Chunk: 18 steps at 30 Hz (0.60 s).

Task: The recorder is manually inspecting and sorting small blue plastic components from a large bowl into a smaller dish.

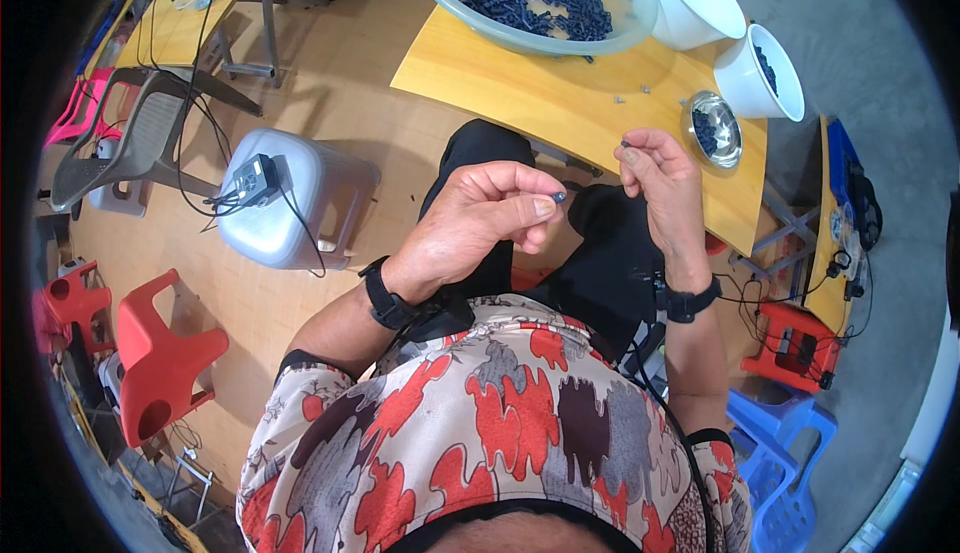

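Note:
My left hand (490,211) is closed in a pinch over my lap. Between its thumb and forefinger sits a small dark blue piece (558,197), its end poking out past the fingertips. To the right, near the table's front edge, my right hand (662,178) pinches a tiny dark piece (626,144) between thumb and forefinger. The two hands are apart. Just beyond my right hand stands a shiny metal bowl (734,133) with small dark pieces in it. A wide translucent basin (640,13) at the back holds a heap of similar dark blue pieces.
Two white buckets (700,1) stand at the table's far right; the nearer one has dark pieces inside. Small bits (646,89) lie on the yellow table (480,68). At left are a grey stool (290,153) bearing a black box with cables, and a red chair (165,353).

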{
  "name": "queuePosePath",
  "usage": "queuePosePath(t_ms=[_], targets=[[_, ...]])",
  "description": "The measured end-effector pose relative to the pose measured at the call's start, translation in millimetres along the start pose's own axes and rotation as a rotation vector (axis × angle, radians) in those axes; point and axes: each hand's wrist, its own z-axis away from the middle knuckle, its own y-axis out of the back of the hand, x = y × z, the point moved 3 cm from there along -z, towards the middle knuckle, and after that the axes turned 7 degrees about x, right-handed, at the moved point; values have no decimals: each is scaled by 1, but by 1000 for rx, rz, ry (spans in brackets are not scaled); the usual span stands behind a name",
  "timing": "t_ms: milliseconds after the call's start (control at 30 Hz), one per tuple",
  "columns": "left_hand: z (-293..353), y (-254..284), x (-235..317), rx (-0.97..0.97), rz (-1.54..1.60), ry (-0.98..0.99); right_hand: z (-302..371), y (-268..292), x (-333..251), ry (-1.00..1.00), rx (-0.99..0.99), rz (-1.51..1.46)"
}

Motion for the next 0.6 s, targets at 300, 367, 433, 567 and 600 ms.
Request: queuePosePath(t_ms=[300,367,433,567,600], targets=[[9,-21,10,-45,-33,-33,50,-15,-43,250,0,55],[10,-25,12,-59,-36,-38,57,-17,-51,351,21,162],[12,-28,14,-69,-37,-41,66,-19,-57,361,10,147],[19,-35,17,-70,-52,-51,77,-21,-62,402,3,159],[20,-37,16,-69,-48,-49,79,-22,-63,403,2,154]])
